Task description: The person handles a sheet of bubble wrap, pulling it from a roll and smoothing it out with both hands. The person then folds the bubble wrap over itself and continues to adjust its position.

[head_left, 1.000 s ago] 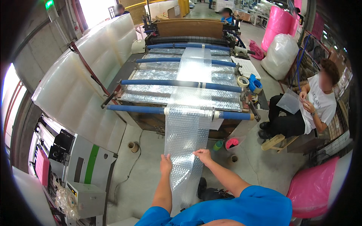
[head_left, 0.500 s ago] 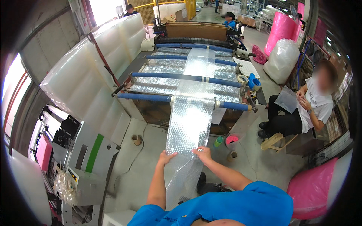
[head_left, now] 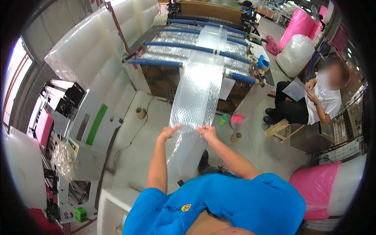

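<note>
The left hand and right hand each pinch the clear bubble-wrap strip between thumb and fingers — the left at its left edge, the right seemingly near its right side, though glare blurs the contact. Below, the strip runs toward the blue shirt; above, over the front blue roller. Off right — a seated person holding a clear sheet.

Bubble-wrap strip, one, clear, glossy, long, passes over the front blue bar and slopes down, held by left hand and right hand.
</note>
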The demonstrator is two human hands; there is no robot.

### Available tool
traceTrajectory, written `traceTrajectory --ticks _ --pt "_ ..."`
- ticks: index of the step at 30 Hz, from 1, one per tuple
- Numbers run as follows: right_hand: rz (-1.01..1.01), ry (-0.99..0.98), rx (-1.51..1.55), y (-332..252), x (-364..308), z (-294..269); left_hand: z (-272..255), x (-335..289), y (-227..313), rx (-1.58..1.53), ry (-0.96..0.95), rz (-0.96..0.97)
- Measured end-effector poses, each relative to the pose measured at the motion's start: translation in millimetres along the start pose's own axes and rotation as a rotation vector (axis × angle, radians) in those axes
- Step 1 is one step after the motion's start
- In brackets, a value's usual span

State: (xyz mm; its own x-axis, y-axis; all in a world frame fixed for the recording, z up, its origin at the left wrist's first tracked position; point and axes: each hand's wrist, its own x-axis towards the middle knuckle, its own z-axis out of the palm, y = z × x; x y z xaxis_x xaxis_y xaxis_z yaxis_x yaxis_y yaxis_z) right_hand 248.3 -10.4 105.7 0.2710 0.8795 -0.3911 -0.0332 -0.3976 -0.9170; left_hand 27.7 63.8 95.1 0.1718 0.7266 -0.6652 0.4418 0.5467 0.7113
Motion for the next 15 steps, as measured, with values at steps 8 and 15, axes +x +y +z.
traceTrajectory --ticks 8,15 --pt "-0.009 -0.023 0.044 7.3 6.3 -0.1 30.1 -42.6 -97.1 -0.171 -0.290 0.082" --pt "0.029 -0.044 0.018 8.3 8.8 -3.5 52.1 -78.0 -225.2 0.090 -0.340 -0.268"
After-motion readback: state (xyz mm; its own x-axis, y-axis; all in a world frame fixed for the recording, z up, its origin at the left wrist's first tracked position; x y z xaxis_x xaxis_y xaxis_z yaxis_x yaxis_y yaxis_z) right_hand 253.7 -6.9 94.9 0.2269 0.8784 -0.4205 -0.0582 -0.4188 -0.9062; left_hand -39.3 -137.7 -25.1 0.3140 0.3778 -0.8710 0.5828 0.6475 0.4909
